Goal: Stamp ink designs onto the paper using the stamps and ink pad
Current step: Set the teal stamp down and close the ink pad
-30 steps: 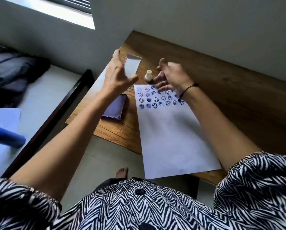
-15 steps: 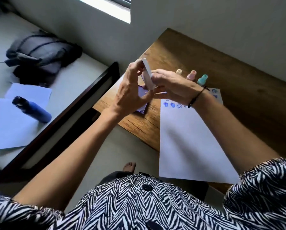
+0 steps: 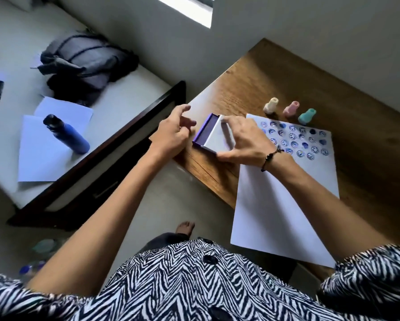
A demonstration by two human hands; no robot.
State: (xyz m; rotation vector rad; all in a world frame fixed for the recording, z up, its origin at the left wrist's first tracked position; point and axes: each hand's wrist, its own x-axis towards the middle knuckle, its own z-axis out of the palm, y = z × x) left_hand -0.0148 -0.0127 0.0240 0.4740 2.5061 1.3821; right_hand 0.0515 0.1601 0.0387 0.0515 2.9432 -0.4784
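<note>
The right hand (image 3: 243, 142) gripped the white lid (image 3: 218, 140) of the ink pad (image 3: 204, 132), thumb at its near corner and fingers curled over its far edge, so the hand hid much of the lid and whatever lay under it. The left hand (image 3: 172, 133) hovered just beside the pad with loose, spread fingers holding nothing; whether it touched the wooden table (image 3: 287, 77) could not be told. Only a dark purple strip of the pad showed, framed by a violet rim, its long axis running from the near table edge away toward the wall. The paper (image 3: 287, 200) lay right of it, its far end covered in blue round prints too small to read. Beyond stood three stamps, cream (image 3: 271, 105), pink (image 3: 291, 109) and teal (image 3: 306, 116), leaning slightly.
</note>
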